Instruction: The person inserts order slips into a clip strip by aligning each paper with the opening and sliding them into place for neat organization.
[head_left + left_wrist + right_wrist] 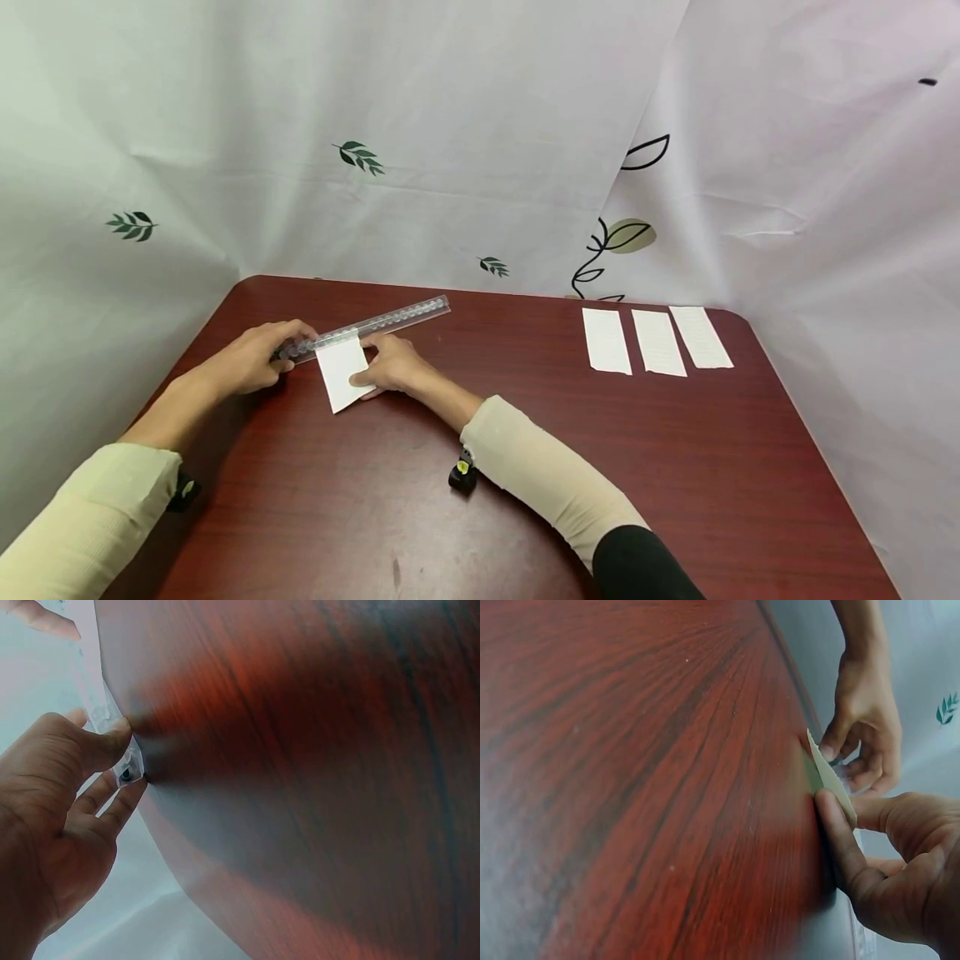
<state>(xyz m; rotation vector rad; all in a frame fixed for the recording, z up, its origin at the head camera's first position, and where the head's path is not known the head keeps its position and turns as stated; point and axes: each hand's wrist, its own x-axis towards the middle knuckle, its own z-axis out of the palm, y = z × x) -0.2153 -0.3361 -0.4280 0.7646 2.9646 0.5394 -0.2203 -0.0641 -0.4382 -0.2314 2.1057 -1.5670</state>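
Note:
A clear plastic ruler lies slantwise near the back left of the table. My left hand grips its near-left end between thumb and fingers, and that end shows between them in the left wrist view. A white paper slip overlaps the ruler's front edge. On the slip's right side, my right hand pinches it, thumb on top. Seen from the right wrist, the paper stands edge-on and tilted, one edge rough, between the right thumb and fingers, with the left hand just beyond.
Three white paper slips lie side by side at the back right of the dark red wooden table. A pale curtain with leaf prints hangs behind the table and along its sides.

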